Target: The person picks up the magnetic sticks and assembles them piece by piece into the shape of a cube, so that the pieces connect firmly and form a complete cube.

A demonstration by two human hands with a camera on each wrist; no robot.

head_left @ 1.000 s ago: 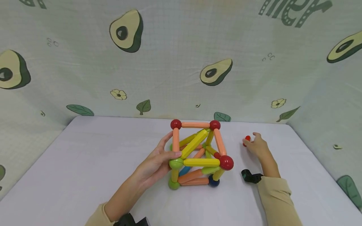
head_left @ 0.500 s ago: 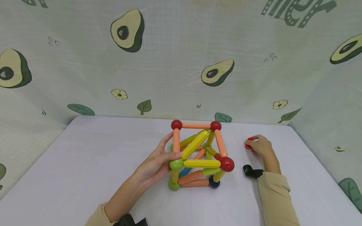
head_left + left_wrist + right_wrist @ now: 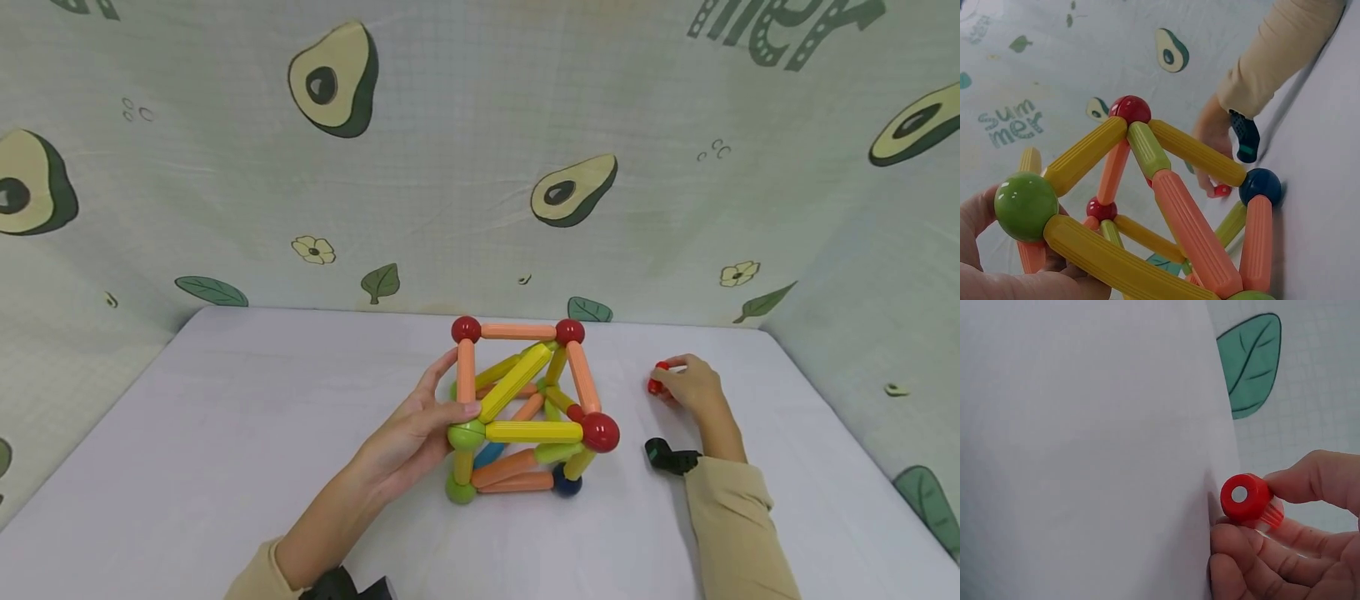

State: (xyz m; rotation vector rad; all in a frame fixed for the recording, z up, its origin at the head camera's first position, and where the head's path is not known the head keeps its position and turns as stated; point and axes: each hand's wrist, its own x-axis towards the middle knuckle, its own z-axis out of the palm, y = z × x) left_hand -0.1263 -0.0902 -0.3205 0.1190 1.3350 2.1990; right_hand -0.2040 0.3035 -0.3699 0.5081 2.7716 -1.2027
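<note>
A cube-like frame of magnetic sticks and balls (image 3: 534,432) stands on the table in the head view. It has yellow, peach and lime sticks with red, green and dark blue balls. My left hand (image 3: 408,442) grips its left side, thumb over the near corner by a green ball (image 3: 1025,206); other fingers are partly hidden behind. To the right, my right hand (image 3: 693,387) pinches a small red magnetic stick (image 3: 1246,499) between thumb and fingers at the tabletop. The stick's round pale end faces the camera in the right wrist view; its full length is hidden.
White cloth covers the table (image 3: 187,433). A cloth backdrop (image 3: 450,167) printed with avocados and leaves rises behind the table's far edge. A black wrist camera (image 3: 670,457) sits at the right sleeve, with another (image 3: 348,587) at the left.
The right hand has drawn its raised, spread fingers in around the red stick and shifted slightly right. My left hand and the magnetic frame stay in place.
</note>
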